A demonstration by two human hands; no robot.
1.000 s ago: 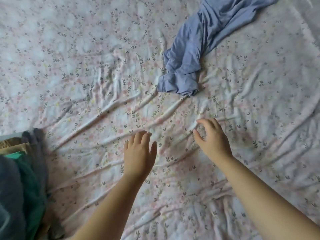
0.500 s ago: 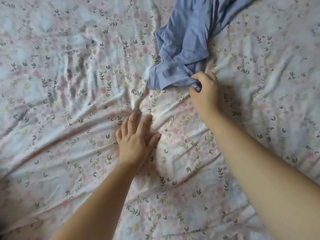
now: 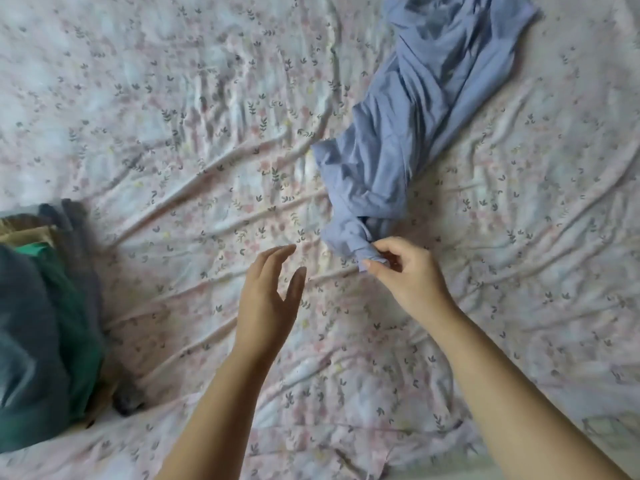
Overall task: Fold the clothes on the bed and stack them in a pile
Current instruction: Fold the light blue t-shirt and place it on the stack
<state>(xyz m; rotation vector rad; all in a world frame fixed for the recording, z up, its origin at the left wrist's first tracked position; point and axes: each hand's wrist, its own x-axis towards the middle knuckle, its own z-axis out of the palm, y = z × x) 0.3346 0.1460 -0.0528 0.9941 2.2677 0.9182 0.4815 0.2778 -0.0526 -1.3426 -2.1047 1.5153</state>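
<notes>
A crumpled periwinkle-blue fabric garment [image 3: 408,133] lies bunched on the pink floral bed sheet [image 3: 173,133], trailing toward the upper right. The right hand [image 3: 408,275] pinches its near end between thumb and curled fingers [image 3: 388,245]. The left hand [image 3: 270,299], its fingers straight and relaxed, hovers just beside that end, apart from it.

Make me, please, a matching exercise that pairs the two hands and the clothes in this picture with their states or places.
Things:
1. left hand
2. right hand
3. blue garment
4. pile

States or places:
a. at the picture's left edge
b. pinches a cloth corner
c. open, holds nothing
d. crumpled, not yet folded

Pairs: 1-c, 2-b, 3-d, 4-a
</notes>
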